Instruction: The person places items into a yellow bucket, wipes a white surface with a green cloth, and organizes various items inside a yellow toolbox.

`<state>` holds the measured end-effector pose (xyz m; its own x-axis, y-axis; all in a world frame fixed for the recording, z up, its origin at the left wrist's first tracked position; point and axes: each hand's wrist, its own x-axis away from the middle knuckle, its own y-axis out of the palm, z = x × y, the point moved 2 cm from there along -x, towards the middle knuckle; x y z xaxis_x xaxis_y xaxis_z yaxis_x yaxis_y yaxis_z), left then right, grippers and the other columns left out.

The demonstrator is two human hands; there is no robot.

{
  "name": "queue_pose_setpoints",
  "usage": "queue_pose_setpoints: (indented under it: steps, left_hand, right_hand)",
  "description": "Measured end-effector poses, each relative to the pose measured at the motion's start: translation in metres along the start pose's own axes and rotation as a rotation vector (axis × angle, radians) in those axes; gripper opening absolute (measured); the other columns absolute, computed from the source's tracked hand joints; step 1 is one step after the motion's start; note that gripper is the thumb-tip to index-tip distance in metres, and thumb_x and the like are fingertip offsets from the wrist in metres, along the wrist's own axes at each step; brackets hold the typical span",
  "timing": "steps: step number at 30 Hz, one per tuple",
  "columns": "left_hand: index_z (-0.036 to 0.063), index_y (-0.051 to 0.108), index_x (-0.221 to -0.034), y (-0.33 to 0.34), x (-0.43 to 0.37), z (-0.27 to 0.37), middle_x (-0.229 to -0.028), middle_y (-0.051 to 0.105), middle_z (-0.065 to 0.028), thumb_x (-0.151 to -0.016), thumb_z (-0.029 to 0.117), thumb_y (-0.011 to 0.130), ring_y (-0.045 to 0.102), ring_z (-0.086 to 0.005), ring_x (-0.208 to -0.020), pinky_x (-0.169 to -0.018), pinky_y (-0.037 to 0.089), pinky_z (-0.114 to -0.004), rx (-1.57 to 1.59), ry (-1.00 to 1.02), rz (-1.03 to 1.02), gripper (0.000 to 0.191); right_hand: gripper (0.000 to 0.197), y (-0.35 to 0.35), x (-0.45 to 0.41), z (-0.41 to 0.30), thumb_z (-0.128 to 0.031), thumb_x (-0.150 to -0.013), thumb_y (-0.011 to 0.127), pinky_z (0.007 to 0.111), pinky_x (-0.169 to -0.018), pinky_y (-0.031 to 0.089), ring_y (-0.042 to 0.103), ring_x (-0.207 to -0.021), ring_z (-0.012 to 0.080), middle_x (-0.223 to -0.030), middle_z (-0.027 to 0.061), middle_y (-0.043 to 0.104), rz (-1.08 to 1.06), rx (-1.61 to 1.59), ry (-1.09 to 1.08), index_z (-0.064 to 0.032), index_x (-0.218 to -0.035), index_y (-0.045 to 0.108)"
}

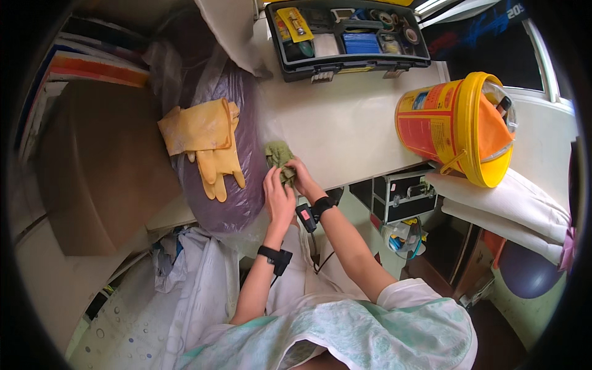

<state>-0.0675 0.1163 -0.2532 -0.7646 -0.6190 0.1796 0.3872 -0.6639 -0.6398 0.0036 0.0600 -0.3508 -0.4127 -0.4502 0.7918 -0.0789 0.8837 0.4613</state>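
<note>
A crumpled green cloth lies at the edge of the white tabletop, beside a dark bundle in clear plastic. My left hand is on the cloth's near left side, fingers stretched over it. From the right, my right hand grips the cloth, with its fingertips on top. Part of the cloth is hidden under the fingers. Yellow rubber gloves rest folded on the plastic-wrapped bundle, left of both hands.
An open toolbox with tapes stands at the back. On the right is a yellow bucket holding an orange item. A brown box stands left. Below the table edge are a black case and white folded padding.
</note>
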Motion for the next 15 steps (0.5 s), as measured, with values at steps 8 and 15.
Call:
queue_pose_setpoints:
  steps: [8,15]
  left_hand:
    - [0.0005,0.044,-0.117,0.039,-0.005,-0.010,-0.128,0.039,-0.0153,-0.076,0.005,0.052,0.035,-0.0330,-0.120,-0.098,0.032,-0.042,-0.207,-0.001,-0.130,0.042]
    - [0.0006,0.048,-0.112,0.051,-0.006,-0.010,-0.124,0.041,-0.0152,-0.075,0.003,0.052,0.039,-0.0342,-0.116,-0.095,0.035,-0.042,-0.088,-0.191,-0.040,0.037]
  right_hand:
    - [0.040,-0.034,0.004,-0.039,-0.016,-0.079,0.054,0.033,-0.080,0.046,0.057,-0.094,0.0234,-0.105,0.0167,0.058,0.216,0.753,-0.234,-0.0032,-0.115,0.047]
    - [0.035,-0.045,-0.008,-0.099,-0.020,-0.078,0.059,0.033,-0.073,0.050,0.063,-0.083,0.0240,-0.092,0.0145,0.064,0.046,1.219,-0.325,-0.0046,-0.108,0.052]
